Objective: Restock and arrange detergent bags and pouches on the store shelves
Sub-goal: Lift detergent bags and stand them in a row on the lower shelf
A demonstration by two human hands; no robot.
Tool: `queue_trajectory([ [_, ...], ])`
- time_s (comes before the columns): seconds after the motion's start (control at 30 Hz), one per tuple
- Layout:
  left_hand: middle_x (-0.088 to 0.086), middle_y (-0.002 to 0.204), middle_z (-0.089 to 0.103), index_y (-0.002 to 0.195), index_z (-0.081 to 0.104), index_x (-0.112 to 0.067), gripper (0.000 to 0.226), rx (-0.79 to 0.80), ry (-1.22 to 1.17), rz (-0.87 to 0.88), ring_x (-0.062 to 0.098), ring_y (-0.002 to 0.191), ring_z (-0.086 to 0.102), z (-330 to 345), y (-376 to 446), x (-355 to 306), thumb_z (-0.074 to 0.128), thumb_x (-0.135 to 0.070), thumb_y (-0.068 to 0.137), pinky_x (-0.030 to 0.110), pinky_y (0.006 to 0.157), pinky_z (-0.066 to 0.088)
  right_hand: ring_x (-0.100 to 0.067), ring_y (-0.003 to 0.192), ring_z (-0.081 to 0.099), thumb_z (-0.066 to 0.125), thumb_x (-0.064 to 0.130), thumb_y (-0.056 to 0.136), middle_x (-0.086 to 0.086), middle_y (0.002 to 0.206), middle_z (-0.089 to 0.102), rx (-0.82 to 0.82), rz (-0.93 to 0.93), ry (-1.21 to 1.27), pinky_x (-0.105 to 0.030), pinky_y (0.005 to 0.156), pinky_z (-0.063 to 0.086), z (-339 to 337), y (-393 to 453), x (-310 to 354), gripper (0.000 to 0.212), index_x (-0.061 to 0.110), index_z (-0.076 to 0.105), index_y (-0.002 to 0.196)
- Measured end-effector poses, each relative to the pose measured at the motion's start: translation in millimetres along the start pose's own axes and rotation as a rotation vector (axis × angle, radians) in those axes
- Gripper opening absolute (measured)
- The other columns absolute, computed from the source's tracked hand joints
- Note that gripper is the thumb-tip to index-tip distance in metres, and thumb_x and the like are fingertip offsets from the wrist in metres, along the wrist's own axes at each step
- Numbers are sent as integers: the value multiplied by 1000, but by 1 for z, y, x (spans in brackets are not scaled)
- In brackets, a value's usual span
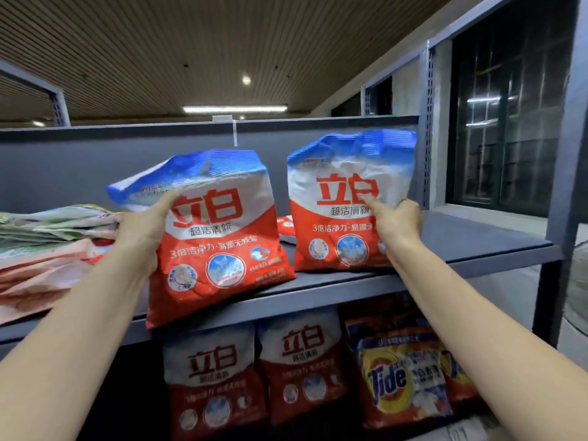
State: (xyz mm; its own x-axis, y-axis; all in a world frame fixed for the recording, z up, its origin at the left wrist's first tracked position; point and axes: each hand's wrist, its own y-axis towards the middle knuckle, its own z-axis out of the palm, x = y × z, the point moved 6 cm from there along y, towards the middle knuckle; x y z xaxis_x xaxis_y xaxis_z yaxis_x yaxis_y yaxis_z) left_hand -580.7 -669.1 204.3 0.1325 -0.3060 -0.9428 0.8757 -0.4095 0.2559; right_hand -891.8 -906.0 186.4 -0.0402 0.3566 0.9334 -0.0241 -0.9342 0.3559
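Observation:
Two red, white and blue detergent bags stand on the grey top shelf (477, 249). My left hand (143, 227) grips the left edge of the left bag (219, 243), thumb across its front; that bag tilts and its lower corner hangs over the shelf's front edge. My right hand (397, 221) holds the right side of the right bag (340, 211), thumb on its front; this bag stands upright near the shelf's right post.
A stack of flat pouches (47, 246) lies at the shelf's left. Another red pouch (286, 229) lies flat behind the two bags. On the shelf below stand two matching red bags (254, 377) and Tide bags (404, 383). A grey upright post (426, 138) bounds the right.

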Motion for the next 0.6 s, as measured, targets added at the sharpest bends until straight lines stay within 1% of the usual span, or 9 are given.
queue_trajectory([
  [0.07, 8, 106, 69, 114, 61, -16, 51, -76, -19, 24, 27, 91, 68, -7, -5, -1, 73, -47, 75, 48, 84, 55, -33, 89, 66, 70, 44, 81, -9, 94, 67, -4, -4, 22, -46, 80, 55, -6, -4, 0, 33, 19, 50, 73],
  [0.13, 7, 108, 65, 113, 57, -14, 50, -192, 9, 57, 27, 92, 65, -14, -11, -3, 65, -50, 79, 43, 86, 53, -32, 88, 65, 65, 47, 85, -5, 89, 64, -55, -58, -16, -37, 75, 50, -15, -10, 5, 34, 15, 53, 79],
  [0.2, 3, 94, 62, 100, 55, -15, 40, -291, 42, 133, 22, 81, 59, -19, -22, -7, 58, -51, 84, 34, 75, 49, -31, 85, 64, 61, 48, 87, -6, 87, 65, -121, -143, -76, -37, 75, 49, -25, -22, 11, 34, 16, 55, 81],
  [0.27, -4, 78, 55, 87, 52, -17, 36, -349, 57, 194, 16, 69, 51, -25, -35, -10, 52, -54, 87, 32, 68, 42, -32, 85, 64, 59, 49, 89, -10, 93, 69, -188, -189, -82, -40, 78, 52, -37, -35, 15, 34, 17, 53, 79],
  [0.37, -7, 69, 50, 77, 52, -20, 36, -333, 33, 222, 12, 62, 47, -36, -52, -9, 50, -55, 88, 29, 60, 38, -29, 85, 66, 58, 51, 89, -11, 99, 70, -256, -192, -31, -42, 79, 54, -55, -48, 14, 35, 17, 55, 83],
  [0.43, -5, 67, 50, 72, 51, -22, 37, -291, 52, 215, 14, 61, 45, -40, -65, -5, 51, -55, 87, 30, 61, 37, -28, 84, 68, 59, 51, 88, -10, 98, 70, -262, -158, 25, -42, 76, 56, -64, -52, 8, 38, 13, 60, 86],
  [0.53, -2, 73, 54, 71, 51, -23, 35, -221, 132, 166, 19, 72, 54, -41, -87, 12, 50, -54, 89, 37, 77, 49, -26, 80, 68, 61, 49, 87, -10, 92, 71, -221, -126, 73, -43, 74, 57, -70, -65, -6, 43, 6, 66, 88],
  [0.57, -4, 70, 56, 71, 51, -24, 34, -218, 147, 165, 15, 70, 56, -41, -96, 19, 49, -51, 91, 32, 76, 50, -25, 78, 68, 63, 46, 87, -9, 89, 71, -189, -130, 85, -44, 73, 57, -70, -71, -11, 39, 7, 66, 85],
  [0.6, -7, 64, 58, 71, 51, -23, 35, -223, 162, 185, 9, 61, 57, -42, -104, 25, 48, -49, 94, 24, 68, 49, -25, 76, 69, 64, 44, 86, -8, 86, 71, -159, -140, 89, -45, 72, 57, -71, -76, -16, 35, 10, 66, 82],
])
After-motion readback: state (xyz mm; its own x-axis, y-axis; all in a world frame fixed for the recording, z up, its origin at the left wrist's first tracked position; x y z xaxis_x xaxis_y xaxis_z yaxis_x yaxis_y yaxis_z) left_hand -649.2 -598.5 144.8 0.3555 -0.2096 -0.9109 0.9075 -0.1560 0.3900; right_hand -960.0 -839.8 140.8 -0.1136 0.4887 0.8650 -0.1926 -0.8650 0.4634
